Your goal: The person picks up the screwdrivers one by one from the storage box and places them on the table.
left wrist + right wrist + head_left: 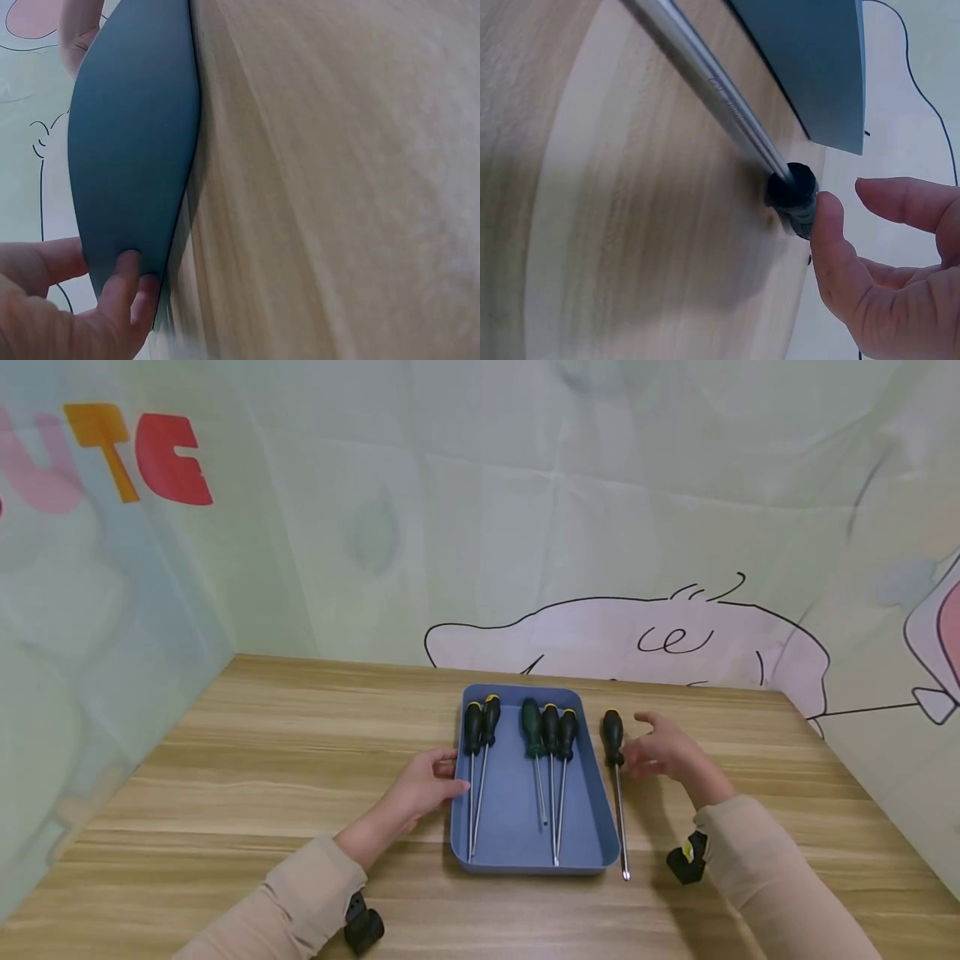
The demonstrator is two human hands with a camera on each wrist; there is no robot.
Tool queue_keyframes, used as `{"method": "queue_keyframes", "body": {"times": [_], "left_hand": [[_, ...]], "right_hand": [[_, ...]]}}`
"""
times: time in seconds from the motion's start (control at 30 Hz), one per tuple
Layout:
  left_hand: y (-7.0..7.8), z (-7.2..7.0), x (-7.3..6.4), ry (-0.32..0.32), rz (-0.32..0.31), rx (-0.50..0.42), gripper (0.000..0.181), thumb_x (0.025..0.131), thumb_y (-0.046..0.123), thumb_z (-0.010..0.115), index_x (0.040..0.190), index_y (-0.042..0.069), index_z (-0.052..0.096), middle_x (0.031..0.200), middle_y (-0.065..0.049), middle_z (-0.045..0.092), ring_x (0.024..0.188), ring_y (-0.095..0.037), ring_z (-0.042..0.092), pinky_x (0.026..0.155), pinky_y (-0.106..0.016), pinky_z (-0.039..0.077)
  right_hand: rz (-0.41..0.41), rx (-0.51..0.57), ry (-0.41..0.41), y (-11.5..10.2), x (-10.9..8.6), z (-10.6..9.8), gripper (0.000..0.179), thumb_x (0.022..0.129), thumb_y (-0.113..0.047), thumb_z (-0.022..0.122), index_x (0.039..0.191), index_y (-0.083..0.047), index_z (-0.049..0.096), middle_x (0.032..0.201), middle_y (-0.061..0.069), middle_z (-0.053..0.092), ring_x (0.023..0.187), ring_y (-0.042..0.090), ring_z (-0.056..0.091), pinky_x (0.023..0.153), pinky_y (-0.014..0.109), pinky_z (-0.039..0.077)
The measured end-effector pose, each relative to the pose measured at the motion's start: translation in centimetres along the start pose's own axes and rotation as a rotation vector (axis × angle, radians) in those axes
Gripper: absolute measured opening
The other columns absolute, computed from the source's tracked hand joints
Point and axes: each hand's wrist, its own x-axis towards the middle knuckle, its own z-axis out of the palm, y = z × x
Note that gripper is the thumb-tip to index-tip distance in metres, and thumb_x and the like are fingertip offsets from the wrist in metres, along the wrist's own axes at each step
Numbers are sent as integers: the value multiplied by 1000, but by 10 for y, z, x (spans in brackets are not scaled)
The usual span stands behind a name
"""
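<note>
Beige sleeves [780,877] are seen nearest the head camera, a black wrist unit [363,927] strapped at each cuff. Loose screwdriver [612,735] is laid on the table [300,735], just outside the tray's right wall: black handle pointed away from the person, yellow at the butt, bare shaft run toward the near edge. Marking on the shaft is caught in the right wrist view, too small to be read.

Right hand [663,752] is held at the right of that handle. Thumb and fingers are spread with a clear gap; nothing is gripped. One fingertip is brought up against or right beside the handle; contact cannot be told.

Blue tray [510,810] is set flat, left wall pinched by the left hand [420,787]: thumb hooked at the rim, fingertips pressed to the outer face, only the wall's thickness between.

Five screwdrivers are held in the tray, handles at the far end. Two black-handled ones [472,727] are placed along the left wall, shafts converging. Right of centre, a green-handled one [531,727] with a shorter shaft is followed by two more black ones [568,731].

Table is backed by a pale printed sheet [322,568]; a line-drawn animal [600,627] and a red letter [153,456] are shown on it.
</note>
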Motion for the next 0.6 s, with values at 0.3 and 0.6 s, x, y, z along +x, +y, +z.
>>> {"method": "queue_keyframes", "body": {"times": [0.3, 0.6], "left_hand": [[1, 0, 0, -8, 5, -11, 51, 81, -10, 62, 129, -8, 46, 113, -25, 58, 94, -27, 60, 77, -36, 56], [0, 0, 0, -6, 12, 0, 49, 82, -9, 62, 129, -9, 47, 112, -24, 58, 94, -26, 59, 77, -35, 55]], "right_hand": [[-11, 17, -5, -11, -1, 1, 81, 86, 4, 57, 147, 2, 3, 96, 15, 44, 64, 13, 54, 62, 30, 55], [-33, 10, -15, -21, -5, 4, 78, 88, 2, 55, 147, 2, 4, 100, 17, 45, 64, 12, 54, 63, 28, 55]]}}
